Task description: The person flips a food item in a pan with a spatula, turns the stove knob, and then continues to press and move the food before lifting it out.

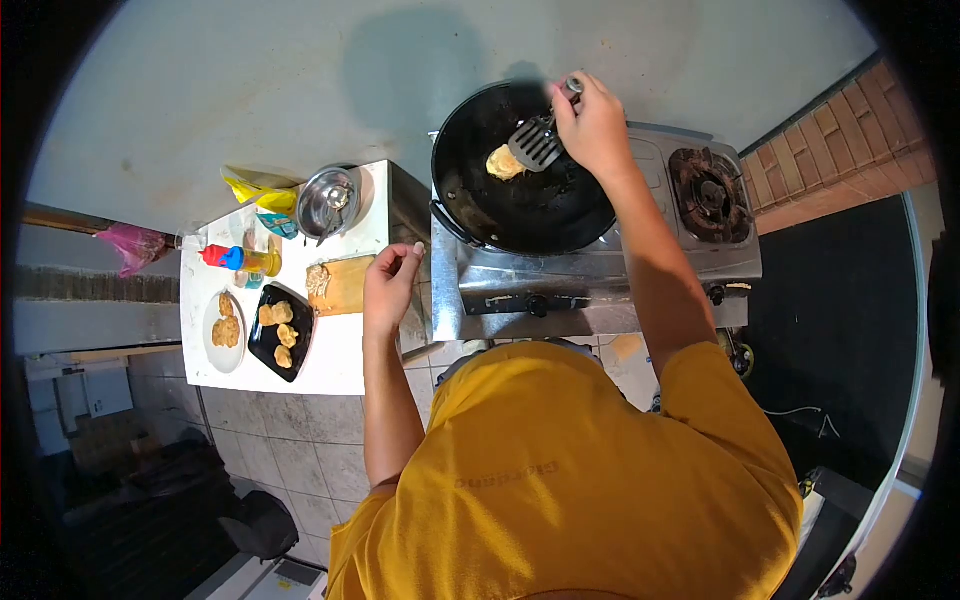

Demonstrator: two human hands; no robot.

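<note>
1 golden piece of food (503, 163) lies in our black wok (520, 215), toward the far-left part of the rim, against the slotted spatula (535, 147). Our right hand (592, 125) is clamped on its handle. The wok covers the left side of the stove (600, 292). Our left hand (393, 285) (fingers loosely curled, thumb apart) hovers beside the cutting board (346, 284) at the right edge of the table (338, 355).
</note>
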